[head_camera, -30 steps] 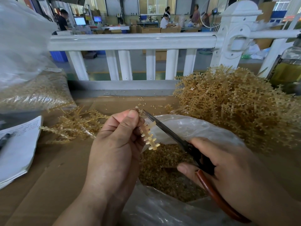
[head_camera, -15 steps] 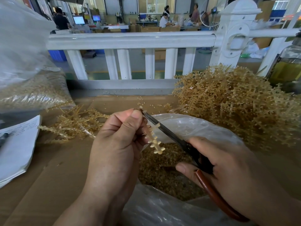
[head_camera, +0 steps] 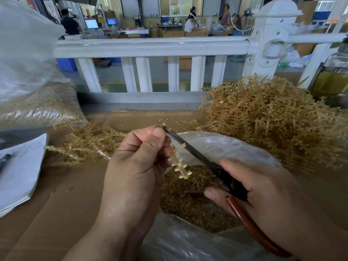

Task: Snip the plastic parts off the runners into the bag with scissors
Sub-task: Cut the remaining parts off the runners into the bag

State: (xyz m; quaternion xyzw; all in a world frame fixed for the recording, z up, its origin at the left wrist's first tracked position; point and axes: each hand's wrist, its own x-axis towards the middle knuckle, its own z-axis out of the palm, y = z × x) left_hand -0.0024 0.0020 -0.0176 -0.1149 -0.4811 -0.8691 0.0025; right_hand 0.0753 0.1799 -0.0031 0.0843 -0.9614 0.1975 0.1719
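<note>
My left hand pinches a short tan plastic runner with small stubs, held over the open clear bag. My right hand grips black scissors with brown handles. Their blades lie together along the runner's upper part, with the tip by my left thumb. Inside the bag lies a heap of small tan cut parts.
A big pile of uncut tan runners fills the right. A smaller heap of runners lies left of my hand on the cardboard surface. A paper pad, a filled bag and a white railing lie beyond.
The runner has slid downward in my left hand and shows fewer parts on it. The scissors stayed along it, blades now together near my thumb.
</note>
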